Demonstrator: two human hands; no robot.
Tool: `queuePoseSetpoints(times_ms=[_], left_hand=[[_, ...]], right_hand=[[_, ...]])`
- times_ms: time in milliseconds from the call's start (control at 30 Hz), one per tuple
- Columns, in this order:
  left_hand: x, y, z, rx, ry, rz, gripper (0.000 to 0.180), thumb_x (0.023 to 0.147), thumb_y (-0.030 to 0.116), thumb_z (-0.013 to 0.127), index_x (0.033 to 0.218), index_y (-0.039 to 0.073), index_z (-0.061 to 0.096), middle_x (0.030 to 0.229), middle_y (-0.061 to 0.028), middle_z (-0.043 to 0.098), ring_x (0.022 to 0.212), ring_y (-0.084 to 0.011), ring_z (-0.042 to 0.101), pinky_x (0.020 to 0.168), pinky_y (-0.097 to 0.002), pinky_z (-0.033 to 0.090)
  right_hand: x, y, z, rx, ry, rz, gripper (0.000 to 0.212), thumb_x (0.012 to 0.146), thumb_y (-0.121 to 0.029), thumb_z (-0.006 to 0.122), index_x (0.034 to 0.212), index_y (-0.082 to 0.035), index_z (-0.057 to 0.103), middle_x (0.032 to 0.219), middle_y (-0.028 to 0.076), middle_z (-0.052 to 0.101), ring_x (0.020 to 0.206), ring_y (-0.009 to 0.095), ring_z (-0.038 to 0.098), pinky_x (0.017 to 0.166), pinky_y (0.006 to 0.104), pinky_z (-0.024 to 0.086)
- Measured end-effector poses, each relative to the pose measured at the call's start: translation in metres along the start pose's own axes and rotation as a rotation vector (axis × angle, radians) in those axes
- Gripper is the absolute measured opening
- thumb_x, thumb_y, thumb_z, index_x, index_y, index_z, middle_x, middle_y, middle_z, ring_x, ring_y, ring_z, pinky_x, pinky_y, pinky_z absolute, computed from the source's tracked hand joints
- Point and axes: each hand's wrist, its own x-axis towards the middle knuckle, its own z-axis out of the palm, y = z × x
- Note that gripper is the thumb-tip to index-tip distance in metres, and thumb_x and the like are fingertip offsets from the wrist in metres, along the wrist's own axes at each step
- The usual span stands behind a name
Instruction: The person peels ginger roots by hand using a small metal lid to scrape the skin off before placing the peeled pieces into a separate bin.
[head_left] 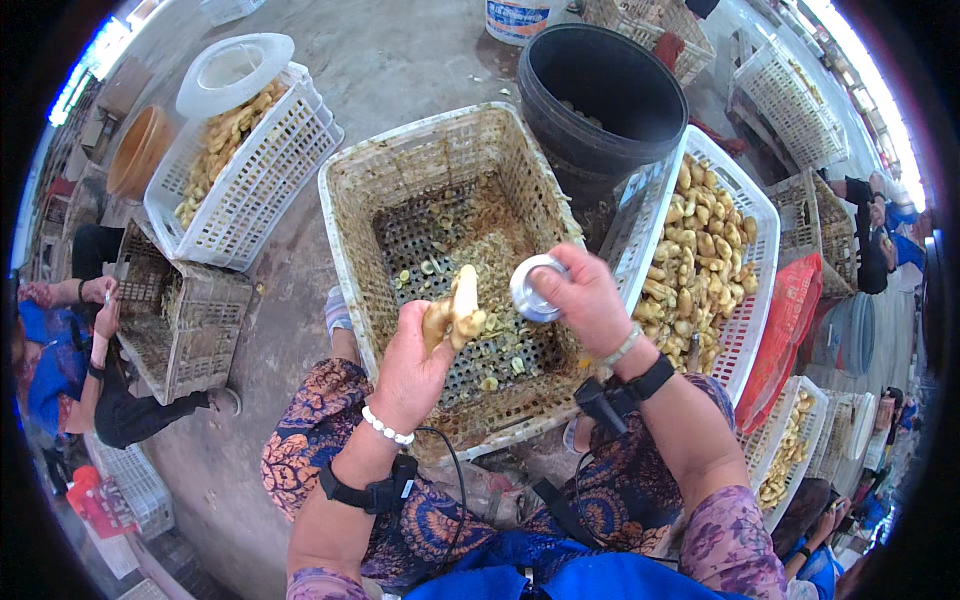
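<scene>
My left hand (408, 368) is closed round a piece of ginger root (463, 318), whose upper end shows a pale, peeled or cut face. In my right hand (592, 302) is a round, silvery ring-shaped tool (527, 290), gripped between thumb and fingers. A small gap separates the tool from the ginger. Both hands are above a dirty, off-white plastic crate (345, 225) in front of my knees. Pale slices and scraps of ginger (490, 262) lie on its perforated bottom. Whether the ring has a blade cannot be made out.
Right of the crate stands a white basket (768, 290) heaped with ginger, beside a red mesh bag (785, 335). A black bucket (540, 75) is beyond. At the left, a white basket (310, 120) of ginger leans with a translucent lid (265, 55) on it. A co-worker (60, 370) sits far left.
</scene>
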Motion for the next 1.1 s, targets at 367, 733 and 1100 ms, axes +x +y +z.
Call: queuePoseSetpoints(times_ms=[367, 733, 1100], left_hand=[[0.0, 0.018, 0.001, -0.466, -0.086, -0.188, 0.032, 0.08, 0.011, 0.063, 0.105, 0.0, 0.047, 0.095, -0.0062, 0.054, 0.086, -0.0113, 0.052, 0.077, -0.0264, 0.045], [0.006, 0.015, 0.009, -0.374, 0.15, 0.045, 0.027, 0.091, 0.019, 0.055, 0.106, 0.0, 0.044, 0.09, -0.0054, 0.053, 0.077, -0.0107, 0.05, 0.069, -0.0258, 0.045], [0.003, 0.014, 0.006, -0.251, 0.248, 0.04, 0.03, 0.087, 0.014, 0.057, 0.109, -0.001, 0.044, 0.096, -0.009, 0.052, 0.086, -0.0161, 0.053, 0.08, -0.0304, 0.045]], right_hand=[[0.0, -0.009, 0.022, 0.46, 0.019, 0.333, 0.01, 0.095, -0.017, 0.054, 0.091, -0.007, 0.052, 0.068, -0.003, 0.051, 0.047, 0.002, 0.038, 0.039, 0.0174, 0.026], [-0.006, -0.018, 0.049, -0.109, 0.077, -0.049, 0.013, 0.086, -0.013, 0.063, 0.088, -0.001, 0.057, 0.076, 0.005, 0.059, 0.073, 0.009, 0.054, 0.063, 0.0281, 0.046], [0.003, -0.029, 0.048, 0.388, 0.132, 0.218, 0.014, 0.089, -0.015, 0.06, 0.085, -0.001, 0.059, 0.075, 0.001, 0.059, 0.067, 0.006, 0.053, 0.057, 0.024, 0.044]])
